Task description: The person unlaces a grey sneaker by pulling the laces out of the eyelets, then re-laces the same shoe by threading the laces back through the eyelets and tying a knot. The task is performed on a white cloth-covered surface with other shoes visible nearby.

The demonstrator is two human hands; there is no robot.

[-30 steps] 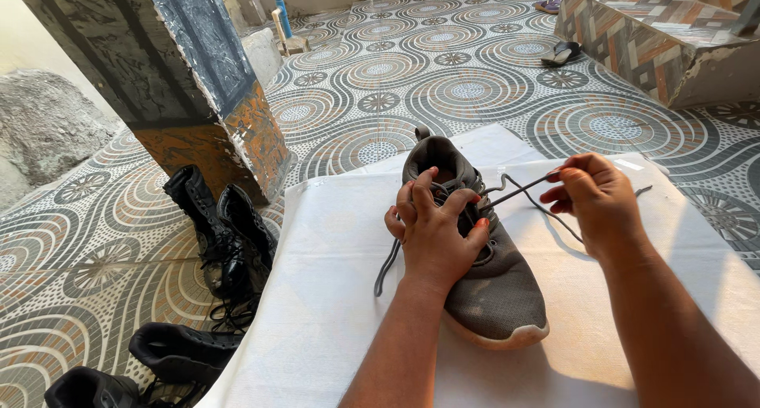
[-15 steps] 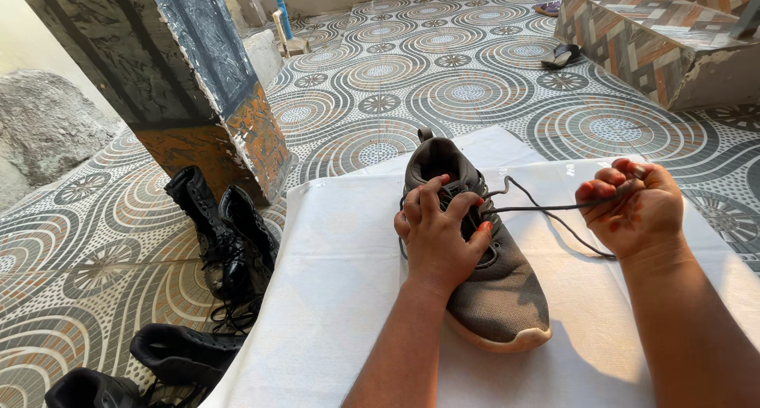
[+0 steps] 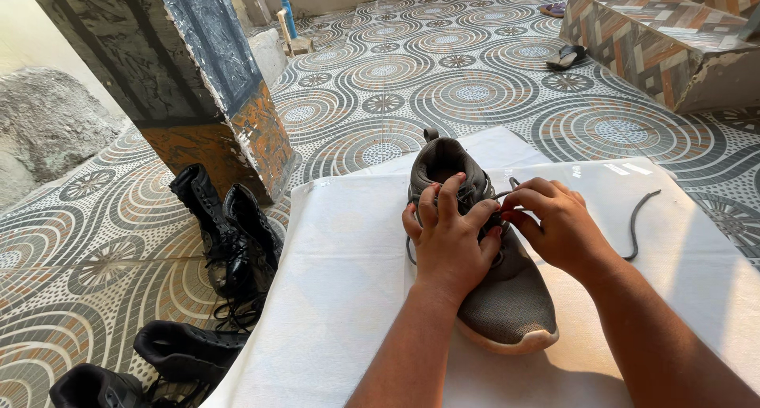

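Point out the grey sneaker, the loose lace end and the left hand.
grey sneaker (image 3: 511, 309): head view, mesh toe.
loose lace end (image 3: 638, 218): head view, middle of the free strand.
left hand (image 3: 453, 242): head view, back of the hand.

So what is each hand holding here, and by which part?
The left hand presses on the grey mesh sneaker over its laced throat; the right hand pinches the dark shoelace beside the eyelets.

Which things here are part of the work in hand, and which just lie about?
In use: grey shoe; its lace; white cloth under it; left hand and right hand, both at the lacing.

Lying about: black boots; sandal; pillar.
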